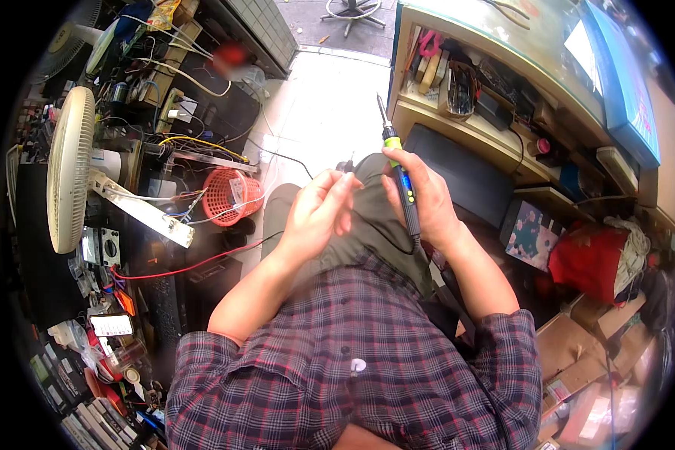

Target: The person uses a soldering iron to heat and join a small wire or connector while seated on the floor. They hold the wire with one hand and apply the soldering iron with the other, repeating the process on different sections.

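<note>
Over my lap, my right hand (430, 196) is wrapped round a soldering iron (409, 204) with a black handle, a bright green collar and a small lit blue display. Its metal tip points up and away from me, and its cord drops from the handle's lower end. My left hand (316, 214) pinches a small dark piece with a thin metal pin (344, 166) between thumb and fingertips. That piece looks like a plug, but it is too small to be sure. A gap separates the iron's tip from it.
Left of me stand a white fan (71, 171), an orange-red plastic basket (232, 196), a phone with a lit screen (111, 325) and many tangled cables. On the right are a glass-topped cabinet (547, 56) with crowded shelves, a blue box (621, 82), a red bag (589, 259) and cardboard boxes (574, 349).
</note>
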### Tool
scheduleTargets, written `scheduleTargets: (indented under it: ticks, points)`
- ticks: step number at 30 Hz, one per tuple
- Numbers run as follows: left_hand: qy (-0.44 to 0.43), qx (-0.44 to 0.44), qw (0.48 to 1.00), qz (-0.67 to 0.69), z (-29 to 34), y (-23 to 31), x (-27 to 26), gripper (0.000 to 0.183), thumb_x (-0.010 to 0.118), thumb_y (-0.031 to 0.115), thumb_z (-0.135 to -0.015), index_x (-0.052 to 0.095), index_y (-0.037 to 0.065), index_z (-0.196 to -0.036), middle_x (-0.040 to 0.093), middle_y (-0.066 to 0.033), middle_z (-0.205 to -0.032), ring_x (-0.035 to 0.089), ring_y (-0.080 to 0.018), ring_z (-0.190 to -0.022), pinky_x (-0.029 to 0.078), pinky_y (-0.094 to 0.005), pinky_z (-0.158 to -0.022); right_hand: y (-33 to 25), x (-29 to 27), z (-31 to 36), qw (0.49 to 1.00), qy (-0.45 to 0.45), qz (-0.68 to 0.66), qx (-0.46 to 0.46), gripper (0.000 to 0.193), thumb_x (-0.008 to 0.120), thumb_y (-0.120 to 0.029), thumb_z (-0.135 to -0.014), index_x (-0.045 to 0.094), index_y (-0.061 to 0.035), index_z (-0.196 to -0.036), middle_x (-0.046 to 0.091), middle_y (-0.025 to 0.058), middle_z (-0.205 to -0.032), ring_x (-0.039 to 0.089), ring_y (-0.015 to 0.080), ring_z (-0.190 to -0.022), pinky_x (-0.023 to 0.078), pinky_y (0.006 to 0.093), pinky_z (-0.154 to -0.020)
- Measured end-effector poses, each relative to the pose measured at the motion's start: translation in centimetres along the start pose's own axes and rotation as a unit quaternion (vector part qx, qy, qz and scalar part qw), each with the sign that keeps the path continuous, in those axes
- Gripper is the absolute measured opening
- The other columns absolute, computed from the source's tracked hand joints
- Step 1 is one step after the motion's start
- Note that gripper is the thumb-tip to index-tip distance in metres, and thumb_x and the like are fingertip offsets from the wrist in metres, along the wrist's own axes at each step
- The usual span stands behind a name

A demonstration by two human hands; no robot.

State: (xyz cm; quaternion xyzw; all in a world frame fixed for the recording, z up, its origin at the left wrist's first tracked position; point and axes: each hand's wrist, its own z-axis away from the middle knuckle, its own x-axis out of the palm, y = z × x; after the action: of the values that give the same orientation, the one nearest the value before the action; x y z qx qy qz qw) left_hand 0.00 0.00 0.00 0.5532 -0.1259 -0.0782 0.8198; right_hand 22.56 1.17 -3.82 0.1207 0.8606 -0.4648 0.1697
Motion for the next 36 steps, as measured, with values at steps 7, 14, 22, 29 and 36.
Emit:
scheduleTargets:
  ticks: [7, 14, 22, 29, 36]
  points:
    - [0.004, -0.052, 0.997, 0.050, -2.8, 13.0, 12.3, 0.030, 0.052, 0.030, -0.118, 0.065, 0.003, -0.122, 0.058, -0.0001, -0.085, 0.046, -0.0060, -0.059, 0.034, -0.0212, -0.052, -3.8, -17.4, -8.5, 0.998, -0.023, 0.034, -0.045, 0.057, 0.078, 0.004, -0.088, 0.058, -0.0049, -0.141, 0.072, 0.0202, -0.105, 0.074, 0.0381, -0.089, 0.060, 0.0437, -0.076]
    - [-0.032, 0.157, 0.977, -0.140, -3.5, 33.8, 23.4, 0.017, 0.055, 0.020, -0.116, 0.057, 0.003, -0.119, 0.059, -0.0009, -0.083, 0.047, -0.0045, -0.062, 0.037, -0.0203, -0.055, -12.7, -37.6, -16.2, 0.994, 0.087, 0.005, -0.066, 0.056, 0.076, 0.001, -0.091, 0.056, -0.0052, -0.143, 0.073, 0.0144, -0.099, 0.074, 0.0287, -0.083, 0.061, 0.0403, -0.076]
    - [-0.059, 0.240, 0.931, -0.268, -14.2, 47.3, 31.4, 0.032, 0.058, 0.029, -0.115, 0.067, 0.002, -0.129, 0.052, 0.0054, -0.079, 0.045, -0.0032, -0.070, 0.039, -0.0213, -0.063, -11.3, -53.0, -25.6, 0.970, 0.184, 0.149, -0.060, 0.041, 0.069, -0.001, -0.104, 0.060, -0.0089, -0.144, 0.074, 0.0113, -0.096, 0.072, 0.0177, -0.083, 0.058, 0.0339, -0.072]
    - [-0.120, 0.106, 0.984, -0.076, -25.1, 45.2, 35.7, 0.029, 0.055, 0.026, -0.116, 0.067, 0.004, -0.130, 0.048, 0.0085, -0.080, 0.037, -0.0006, -0.059, 0.028, -0.0185, -0.053, 5.1, -65.1, -36.2, 0.945, 0.107, 0.308, -0.014, 0.032, 0.067, -0.019, -0.108, 0.060, -0.0179, -0.139, 0.076, 0.0189, -0.090, 0.077, 0.0388, -0.089, 0.058, 0.0461, -0.076]
    - [-0.126, 0.038, 0.990, -0.043, -30.1, 44.3, 29.9, 0.038, 0.053, 0.029, -0.118, 0.063, 0.002, -0.142, 0.043, 0.0096, -0.077, 0.040, -0.0011, -0.062, 0.030, -0.0196, -0.053, 12.1, -61.2, -46.5, 0.936, 0.058, 0.345, 0.031, 0.047, 0.075, -0.035, -0.104, 0.052, -0.0169, -0.140, 0.066, 0.0212, -0.131, 0.070, 0.0429, -0.116, 0.057, 0.0499, -0.095]
